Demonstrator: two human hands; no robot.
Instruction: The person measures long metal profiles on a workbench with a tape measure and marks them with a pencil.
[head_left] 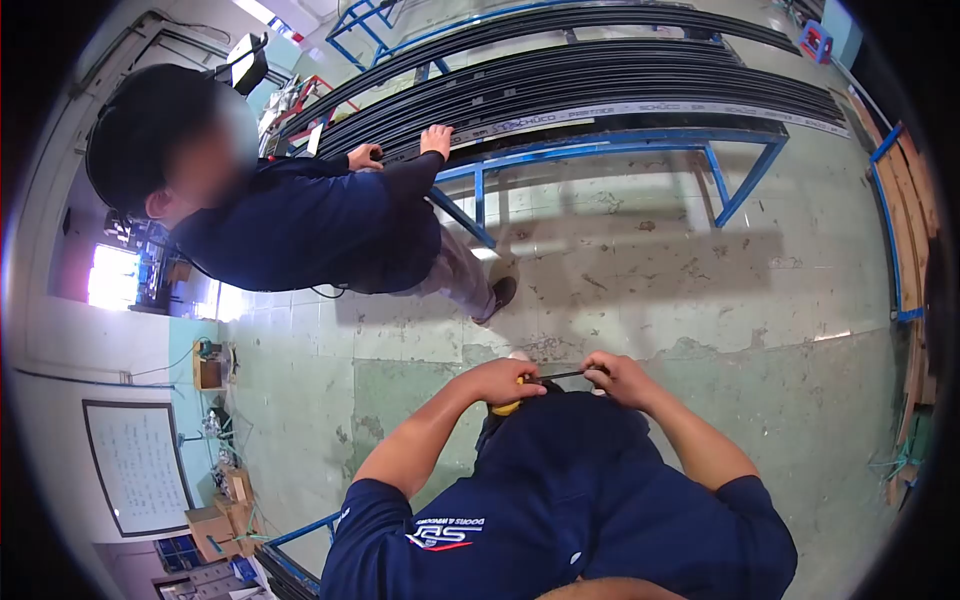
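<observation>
Close to my waist, my left hand (pixel 508 382) is closed around a yellow-and-black tool (pixel 507 408), partly hidden by the fingers. From there a thin dark strip (pixel 560 376) runs across to my right hand (pixel 612 379), whose fingers pinch its other end. Whether the strip belongs to the tool I cannot make out. Both hands are in front of my dark blue shirt (pixel 590 470).
A co-worker in dark clothing (pixel 310 225) stands ahead on the left, both hands at long black profiles (pixel 560 95) stacked on a blue metal rack (pixel 600 150). Wooden boards (pixel 905 220) stand at right. Cardboard boxes (pixel 212 530) and a whiteboard (pixel 137 467) are at left.
</observation>
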